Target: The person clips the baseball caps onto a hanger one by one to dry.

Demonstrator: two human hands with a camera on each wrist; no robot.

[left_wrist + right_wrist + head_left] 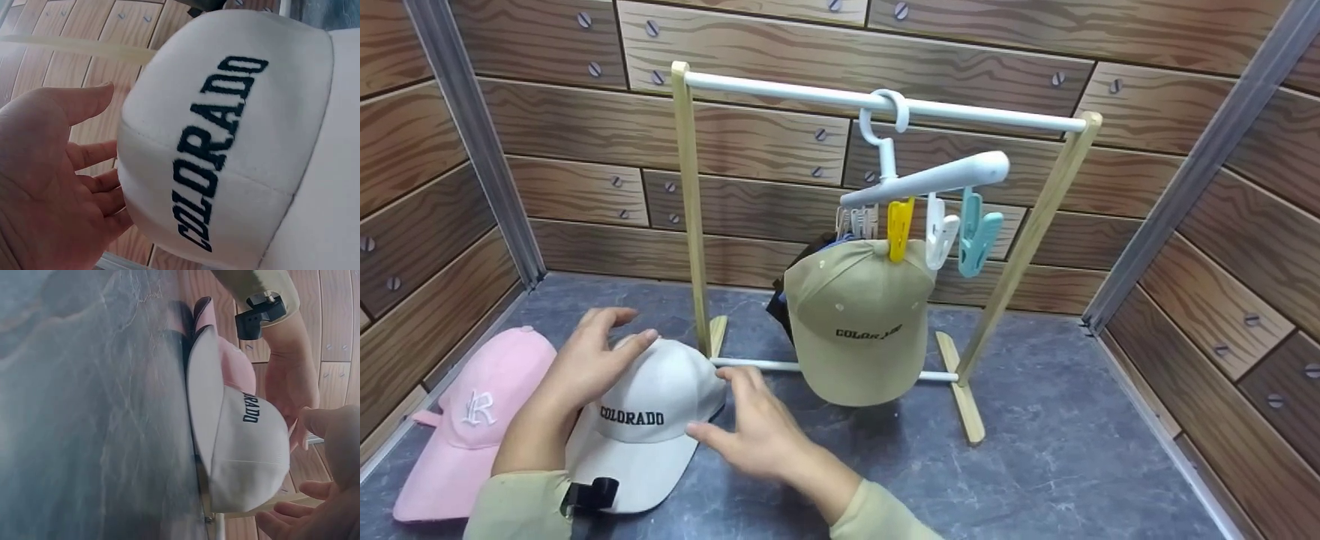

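Note:
A white cap (649, 409) lettered COLORADO sits on the grey tabletop, its brim toward me. My left hand (592, 364) is over its upper left side, thumb and fingers spread; in the left wrist view the fingertips (115, 202) meet the crown's edge, and whether they touch cannot be told. On the cap's right side, my right hand (761, 427) stands with thumb and fingers apart, holding nothing. The right wrist view has this hand (332, 484) beside the crown (253, 455). A pink cap (495, 405) lies just left of the white one.
A wooden rack (690, 225) with a white top bar (795, 91) carries a white hanger (937, 176). A khaki cap (862, 300) hangs from it by a yellow clip (898, 229), a dark item partly hidden behind. White (939, 236) and teal (979, 236) clips dangle at right.

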